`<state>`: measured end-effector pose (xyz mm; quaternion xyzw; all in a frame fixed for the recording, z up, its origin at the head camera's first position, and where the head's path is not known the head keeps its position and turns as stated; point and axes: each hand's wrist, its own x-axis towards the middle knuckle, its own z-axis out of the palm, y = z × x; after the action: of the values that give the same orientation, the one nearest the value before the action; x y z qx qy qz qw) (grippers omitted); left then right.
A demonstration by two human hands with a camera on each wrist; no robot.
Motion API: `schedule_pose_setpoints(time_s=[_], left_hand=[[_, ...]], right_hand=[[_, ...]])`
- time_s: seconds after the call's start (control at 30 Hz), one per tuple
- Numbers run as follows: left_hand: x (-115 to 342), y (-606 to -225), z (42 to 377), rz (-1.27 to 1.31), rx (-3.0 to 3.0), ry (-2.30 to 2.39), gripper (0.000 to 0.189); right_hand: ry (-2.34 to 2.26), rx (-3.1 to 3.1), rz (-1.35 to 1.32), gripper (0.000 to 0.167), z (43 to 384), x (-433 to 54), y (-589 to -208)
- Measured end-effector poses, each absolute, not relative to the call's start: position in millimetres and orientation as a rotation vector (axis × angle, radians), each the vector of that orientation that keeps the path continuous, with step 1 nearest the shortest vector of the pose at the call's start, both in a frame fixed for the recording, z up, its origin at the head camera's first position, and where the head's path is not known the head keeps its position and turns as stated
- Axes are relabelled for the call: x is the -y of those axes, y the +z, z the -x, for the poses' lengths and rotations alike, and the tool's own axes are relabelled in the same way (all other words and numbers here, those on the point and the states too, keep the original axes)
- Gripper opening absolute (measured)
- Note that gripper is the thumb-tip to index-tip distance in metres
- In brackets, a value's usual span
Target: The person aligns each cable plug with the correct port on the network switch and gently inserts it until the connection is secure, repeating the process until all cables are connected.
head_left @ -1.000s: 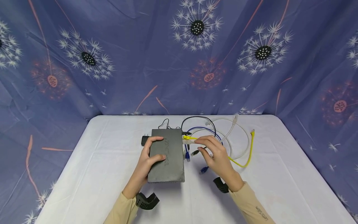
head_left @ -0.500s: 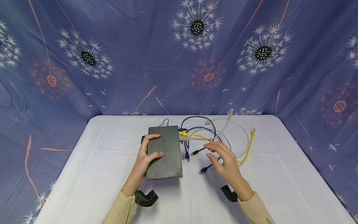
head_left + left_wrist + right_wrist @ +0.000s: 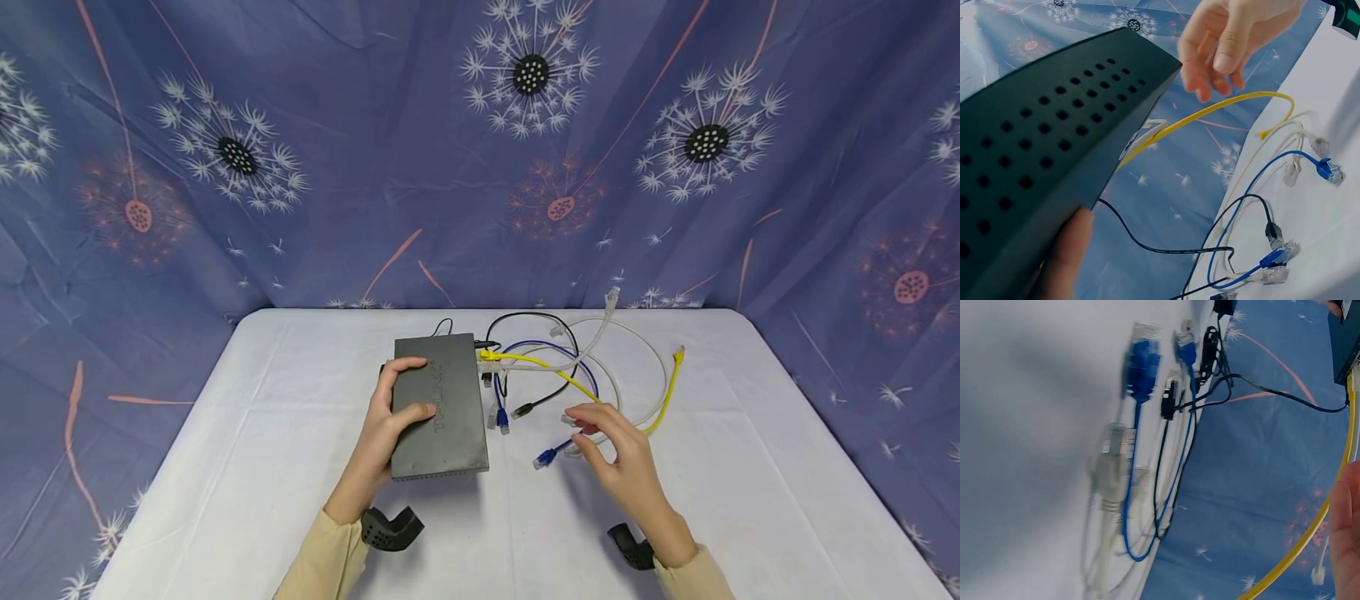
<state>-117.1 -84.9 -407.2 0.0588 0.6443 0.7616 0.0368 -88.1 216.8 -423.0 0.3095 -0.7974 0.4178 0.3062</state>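
My left hand [image 3: 386, 429] grips the near-left side of a black TP-Link network switch [image 3: 450, 454], thumb and a finger on its top. The switch is raised off the table. From its right side run a yellow network cable [image 3: 525, 358] and a light grey network cable [image 3: 558, 367], their plugs at its ports. A thin black cord [image 3: 1166, 250] also leads from it. Right of the switch, my right hand [image 3: 630, 462] hovers with loosely bent fingers and nothing between them. Below it lie a blue cable plug [image 3: 546, 457] and white cable.
Several loose plugs lie on the white table [image 3: 300, 467], among them a black plug [image 3: 522, 410] and another blue plug [image 3: 503, 420]. Cable loops spread behind them. A patterned blue curtain [image 3: 420, 167] hangs behind the table.
My right hand has left the grey cable beside the ports and moved right and toward me. The switch has shifted slightly left and away in my left hand, its cables following.
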Motion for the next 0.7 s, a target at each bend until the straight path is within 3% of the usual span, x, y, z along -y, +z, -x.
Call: schedule_pose_setpoints(time_s=[0.07,0.17,0.7], left_hand=[[85,-407,118,-0.175,-1.979,2.344,0.059],[86,-407,118,-0.167,-1.974,2.352,0.058],[86,-405,117,-0.154,-1.964,2.355,0.057]], right_hand=[[1.115,2.135,-0.801,0.021,86,-221,-429],[1.126,2.178,-0.770,0.047,82,-226,-436],[1.153,2.342,-0.595,0.047,72,-241,-463]])
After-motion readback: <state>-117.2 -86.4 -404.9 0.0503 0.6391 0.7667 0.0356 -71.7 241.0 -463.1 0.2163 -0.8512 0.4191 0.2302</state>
